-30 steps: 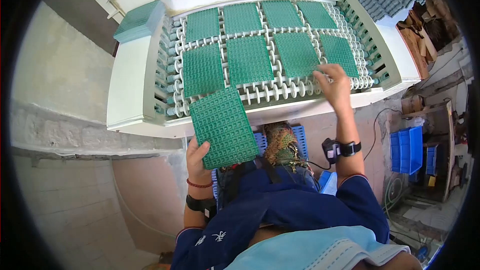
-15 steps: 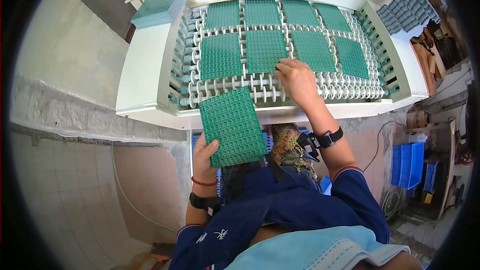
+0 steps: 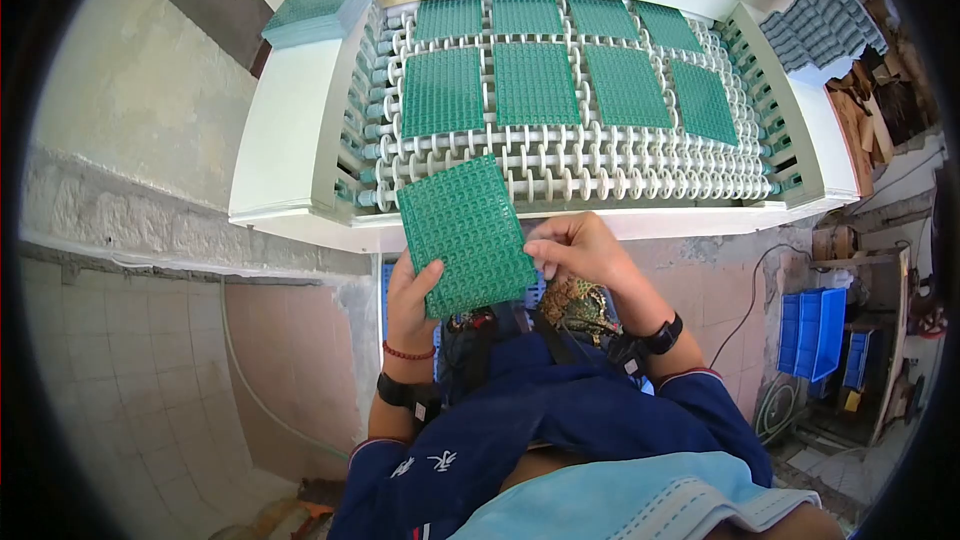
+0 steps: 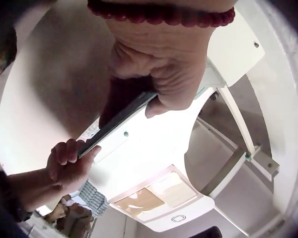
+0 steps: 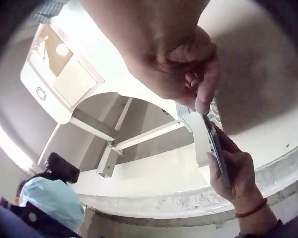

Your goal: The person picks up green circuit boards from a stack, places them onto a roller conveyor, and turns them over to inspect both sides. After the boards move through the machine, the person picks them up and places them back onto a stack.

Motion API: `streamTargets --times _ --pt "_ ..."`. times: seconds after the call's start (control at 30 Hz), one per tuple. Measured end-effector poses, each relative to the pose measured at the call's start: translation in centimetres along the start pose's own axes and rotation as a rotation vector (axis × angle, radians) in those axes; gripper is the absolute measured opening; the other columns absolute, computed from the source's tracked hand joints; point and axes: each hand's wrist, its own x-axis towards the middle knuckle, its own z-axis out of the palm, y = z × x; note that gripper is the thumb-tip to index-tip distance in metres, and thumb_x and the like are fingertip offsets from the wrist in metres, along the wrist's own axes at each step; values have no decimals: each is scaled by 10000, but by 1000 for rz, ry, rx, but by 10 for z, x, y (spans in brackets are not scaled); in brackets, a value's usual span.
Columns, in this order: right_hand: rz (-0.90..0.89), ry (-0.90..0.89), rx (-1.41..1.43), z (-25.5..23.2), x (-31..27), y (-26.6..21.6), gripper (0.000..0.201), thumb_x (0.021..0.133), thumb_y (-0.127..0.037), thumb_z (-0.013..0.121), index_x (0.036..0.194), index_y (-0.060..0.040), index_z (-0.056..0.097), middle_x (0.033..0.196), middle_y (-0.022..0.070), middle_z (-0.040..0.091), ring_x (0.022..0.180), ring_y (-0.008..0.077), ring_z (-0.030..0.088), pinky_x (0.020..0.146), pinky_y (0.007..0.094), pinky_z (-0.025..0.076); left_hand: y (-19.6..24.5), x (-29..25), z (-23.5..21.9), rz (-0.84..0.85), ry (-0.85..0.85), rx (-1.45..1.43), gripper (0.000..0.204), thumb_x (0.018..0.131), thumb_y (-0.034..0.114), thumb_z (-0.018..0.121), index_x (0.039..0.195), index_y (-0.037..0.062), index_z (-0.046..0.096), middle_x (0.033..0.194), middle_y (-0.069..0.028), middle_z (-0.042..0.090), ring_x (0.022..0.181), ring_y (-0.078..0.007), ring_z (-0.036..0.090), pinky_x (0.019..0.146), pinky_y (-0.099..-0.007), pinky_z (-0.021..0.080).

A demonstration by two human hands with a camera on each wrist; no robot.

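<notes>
Back from the rollers, right fingers now pinch the green sheets held in left fingers

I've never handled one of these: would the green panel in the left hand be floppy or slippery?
The green panel is probably stiff: gripped near one side by the left hand, it shows no sag. Its bumpy face should make it less slippery, and, flat with straight edges, it seems unlikely to roll.
</notes>
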Motion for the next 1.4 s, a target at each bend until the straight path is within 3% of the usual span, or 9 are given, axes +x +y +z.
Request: streamTargets --times 0.1,0.27,0.37,0.5,0.8,0.93,1.03,1.13,1.4 --pt "16 0 143 3 -4 11 163 856 -164 648 851 -1 664 658 37 628 529 85 592 430 200 462 0 1 0 -15 -13 10 450 883 113 542 1265 -83 406 1200 -169 542 1046 -229 568 899 -344 461" --pt "-76 283 266 -20 -11 16 140 863 -154 636 852 -15 636 612 17 583 477 77 548 413 198 444 8 -7 -18 -21 -89 -163 521 854 180 543 1261 -111 396 1194 -192 546 1049 -247 573 902 -343 464" --pt "-183 401 342 -40 -12 23 139 871 -157 629 833 -23 627 612 21 577 468 75 529 405 195 424 21 -19 -28 14 -4 -134 576 799 229 529 1230 -137 421 1144 -221 570 996 -269 600 882 -341 475" --pt "-176 417 286 -26 -3 22 147 889 -144 602 821 -15 617 630 23 578 478 75 528 409 200 423 29 -31 -44 61 -46 -202 545 812 145 521 1259 -136 385 1182 -230 545 1046 -274 579 911 -348 464" --pt "-141 178 143 42 56 -12 179 892 -150 591 875 26 622 669 29 593 517 81 562 419 213 451 34 -33 -38 64 -29 -157 495 824 67 552 1257 -118 401 1184 -214 551 1051 -258 577 917 -349 459" --pt "-84 275 -63 35 39 -12 198 890 -166 600 905 26 644 673 35 605 518 80 565 438 208 471 31 -30 -36 51 -9 -76 481 842 76 583 1258 -94 414 1194 -175 554 1054 -234 573 915 -343 455" --pt "-83 81 105 34 15 -10 186 869 -164 631 868 22 645 638 30 595 512 72 559 441 206 470 28 -21 -23 40 11 -19 494 839 105 599 1258 -86 419 1186 -172 558 1040 -231 577 907 -343 458" --pt "-74 71 118 32 5 -3 168 852 -149 654 845 19 643 618 22 588 502 64 549 444 205 471 20 -6 -14 44 5 9 484 844 113 595 1258 -77 428 1174 -169 564 1023 -229 585 892 -345 466" --pt "-127 521 -32 -55 14 2 177 848 -139 654 800 31 642 575 12 560 452 60 499 391 204 402 19 -8 -26 13 46 -4 437 864 62 571 1257 -68 433 1186 -152 561 1041 -212 572 902 -337 460"
